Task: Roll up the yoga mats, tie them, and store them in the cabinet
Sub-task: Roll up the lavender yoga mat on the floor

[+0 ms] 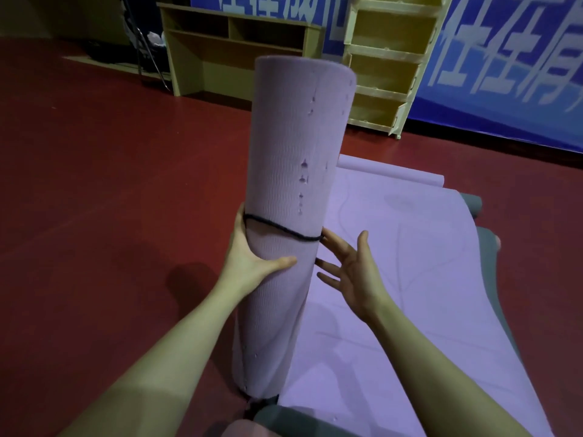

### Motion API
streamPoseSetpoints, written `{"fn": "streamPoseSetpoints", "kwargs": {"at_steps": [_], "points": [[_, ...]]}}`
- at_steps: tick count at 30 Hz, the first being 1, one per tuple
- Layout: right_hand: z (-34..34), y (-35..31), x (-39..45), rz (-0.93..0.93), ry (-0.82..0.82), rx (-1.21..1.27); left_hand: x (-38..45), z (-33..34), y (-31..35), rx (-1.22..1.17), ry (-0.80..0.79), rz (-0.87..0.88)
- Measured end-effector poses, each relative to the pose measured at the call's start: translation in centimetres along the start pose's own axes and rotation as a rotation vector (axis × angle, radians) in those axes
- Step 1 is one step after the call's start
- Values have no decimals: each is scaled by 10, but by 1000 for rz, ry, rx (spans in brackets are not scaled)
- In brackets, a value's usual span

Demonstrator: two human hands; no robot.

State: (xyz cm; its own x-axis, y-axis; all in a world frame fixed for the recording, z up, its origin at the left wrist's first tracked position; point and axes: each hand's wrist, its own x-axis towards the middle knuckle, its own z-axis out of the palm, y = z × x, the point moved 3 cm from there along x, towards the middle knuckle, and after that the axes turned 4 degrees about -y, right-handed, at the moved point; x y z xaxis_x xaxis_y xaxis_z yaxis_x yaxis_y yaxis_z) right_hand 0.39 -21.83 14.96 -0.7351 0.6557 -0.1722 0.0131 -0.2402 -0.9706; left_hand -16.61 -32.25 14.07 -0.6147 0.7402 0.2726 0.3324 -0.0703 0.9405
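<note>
Pink rolled yoga mat (293, 190) stands nearly upright on the red floor (94, 200), a black cord (284, 230) looped round it. Left hand (252, 257) wraps it in a holding grip; right hand (353, 272), fingers spread wide, touches its right side. Purple flat mat (394, 294) lies right; the yellow cabinet (388, 64) stands far.

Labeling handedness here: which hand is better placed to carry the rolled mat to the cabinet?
Left, probably. The left hand already wraps the rolled mat just below the cord. The right hand is open, fingertips only at the mat's side.
</note>
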Motion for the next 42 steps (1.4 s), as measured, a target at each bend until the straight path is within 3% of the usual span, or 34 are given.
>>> {"fn": "streamPoseSetpoints", "kwargs": {"at_steps": [6, 8, 14, 17, 19, 24, 33, 38, 42], "points": [[28, -41, -20, -92, -96, 38, -5, -32, 81, 254, 114, 89], [40, -58, -32, -140, -107, -65, -14, -40, 110, 380, 146, 99], [70, -98, -72, -493, 141, -289, -48, -62, 162, 710, 200, 37], [97, -104, -90, -708, 146, -431, -72, -80, 168, 810, 199, -3], [117, -98, -95, -740, 113, -572, -87, -93, 164, 875, 198, -32], [159, -53, -79, -688, 101, -794, -105, -134, 125, 979, 183, -143], [212, 71, 4, -595, -56, -1196, -111, -193, -26, 1163, 118, -361], [219, 135, 55, -511, -116, -1321, -96, -199, -110, 1197, 53, -452], [212, 184, 89, -396, -264, -1412, -82, -186, -171, 1224, -13, -531]]}}
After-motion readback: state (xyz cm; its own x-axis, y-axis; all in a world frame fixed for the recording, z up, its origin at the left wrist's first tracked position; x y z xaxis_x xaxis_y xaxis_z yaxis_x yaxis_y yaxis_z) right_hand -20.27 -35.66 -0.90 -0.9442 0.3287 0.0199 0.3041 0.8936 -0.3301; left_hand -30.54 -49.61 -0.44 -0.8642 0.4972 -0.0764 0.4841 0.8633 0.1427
